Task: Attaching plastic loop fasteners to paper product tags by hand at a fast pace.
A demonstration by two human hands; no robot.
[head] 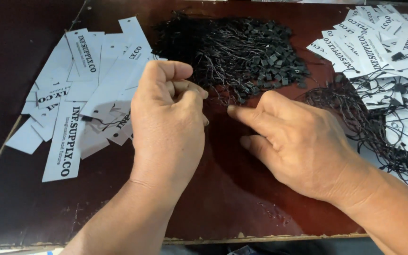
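Worktop (242,189), dark reddish-brown and worn along its near edge, carries everything here. On its left side lies a loose spread of white paper hang tags (79,89), long and narrow with black print, unstrung and fanned out so single ones can be slid off. At the far right sits a second heap, the strung tags (378,42), white cards already carrying black loops, kept well apart from the bare ones. Between the two, at the far middle, is a dense pile of black string fasteners (242,52), thin cords ending in small square plastic locks, placed just beyond both hands for easy picking.

The left hand (166,123) is curled over the inner edge of the unstrung tags, its fingers (185,87) drawn together with thumb against fingertips, apparently pinching a thin black cord; what exactly is clamped there is too fine to tell for sure. The right hand (303,141) rests low on the worktop, fingers together and pointing left, the forefinger tip reaching toward the stray cords at the near edge of the fastener pile, not clearly gripping anything.
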